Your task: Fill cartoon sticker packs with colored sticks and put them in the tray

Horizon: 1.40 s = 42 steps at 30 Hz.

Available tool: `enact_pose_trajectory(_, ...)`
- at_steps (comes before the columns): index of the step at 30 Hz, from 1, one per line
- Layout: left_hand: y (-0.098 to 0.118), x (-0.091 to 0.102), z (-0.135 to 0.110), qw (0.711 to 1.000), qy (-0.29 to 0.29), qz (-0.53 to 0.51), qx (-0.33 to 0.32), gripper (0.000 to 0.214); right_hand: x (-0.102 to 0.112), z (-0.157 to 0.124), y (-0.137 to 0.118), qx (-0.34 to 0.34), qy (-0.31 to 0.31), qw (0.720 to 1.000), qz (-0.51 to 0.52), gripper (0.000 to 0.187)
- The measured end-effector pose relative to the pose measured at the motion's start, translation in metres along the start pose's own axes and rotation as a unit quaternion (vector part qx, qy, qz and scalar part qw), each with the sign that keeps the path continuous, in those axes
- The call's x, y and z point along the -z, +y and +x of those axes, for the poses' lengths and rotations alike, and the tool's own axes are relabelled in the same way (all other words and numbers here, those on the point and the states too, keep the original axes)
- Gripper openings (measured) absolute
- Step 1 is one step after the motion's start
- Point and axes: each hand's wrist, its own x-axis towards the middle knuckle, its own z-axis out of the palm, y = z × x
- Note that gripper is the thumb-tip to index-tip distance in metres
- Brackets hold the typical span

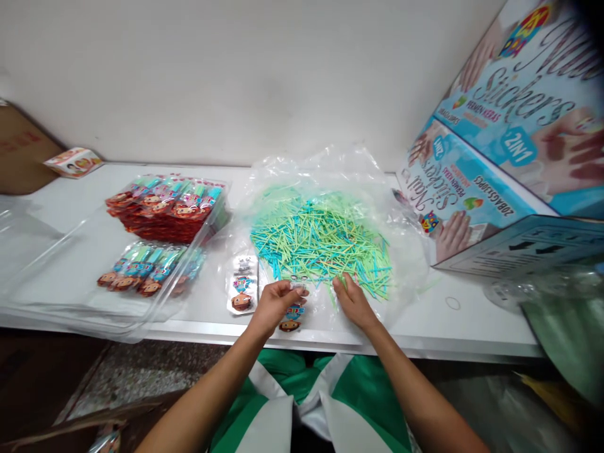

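My left hand [275, 306] is closed on the upper part of a small printed sachet [289, 319] with a cartoon face, low over the front of the table. Its fingers cover part of the print. My right hand [353, 301] is at the front edge of a heap of thin green and blue sticks [321, 236], thumb and fingers pinched, with a bit of green showing between them. The heap lies on a clear plastic bag [406, 242]. Just left of my left hand, a similar sachet [243, 286] rests flat on the table.
To the left, a clear plastic tray [155, 302] holds stacked filled sachets [160, 217] and a lower row of them [141, 270]. Printed cartons [476, 170] stand on the right. A brown box [23, 151] sits at the far left. The wall [264, 82] closes off the back.
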Motion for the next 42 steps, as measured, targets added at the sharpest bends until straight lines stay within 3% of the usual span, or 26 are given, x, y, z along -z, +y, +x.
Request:
enact_pose_trajectory(8, 0.000, -0.011, -0.001, 0.998, -0.053, 0.036, 0.003, 0.029, 0.003, 0.003, -0.052, 0.048, -0.142, 0.984, 0.096, 0.027)
enact_pose_trajectory(13, 0.001, -0.011, -0.004, 0.996, -0.089, 0.013, 0.005, 0.029, -0.001, 0.001, -0.058, 0.063, -0.132, 0.986, 0.085, 0.027)
enact_pose_trajectory(21, 0.001, -0.004, -0.004, 0.997, -0.035, 0.061, -0.019, 0.023, 0.020, 0.006, -0.068, 0.053, -0.193, 0.979, 0.036, 0.034)
enact_pose_trajectory(25, -0.002, -0.005, -0.003, 0.998, -0.027, 0.047, -0.023, 0.024, 0.020, 0.010, -0.071, 0.066, -0.216, 0.973, 0.051, 0.031)
enact_pose_trajectory(30, 0.003, -0.006, -0.006, 0.996, -0.082, 0.031, 0.007, 0.032, 0.011, 0.009, -0.072, 0.073, -0.184, 0.979, 0.047, 0.036)
enact_pose_trajectory(33, 0.006, -0.003, -0.006, 0.991, -0.115, 0.062, -0.015, 0.032, 0.010, 0.006, -0.075, 0.075, -0.200, 0.976, 0.044, 0.035)
enact_pose_trajectory(36, 0.005, 0.000, -0.004, 0.990, -0.084, 0.106, -0.039, 0.030, 0.013, 0.004, -0.080, 0.066, -0.197, 0.978, 0.023, 0.028)
enact_pose_trajectory(38, 0.003, 0.001, -0.003, 0.991, -0.059, 0.113, -0.036, 0.029, 0.017, 0.004, -0.082, 0.054, -0.190, 0.980, -0.007, 0.036)
enact_pose_trajectory(42, -0.001, 0.001, -0.002, 0.990, -0.033, 0.125, -0.048, 0.029, 0.027, 0.008, -0.082, 0.055, -0.265, 0.962, -0.035, 0.047)
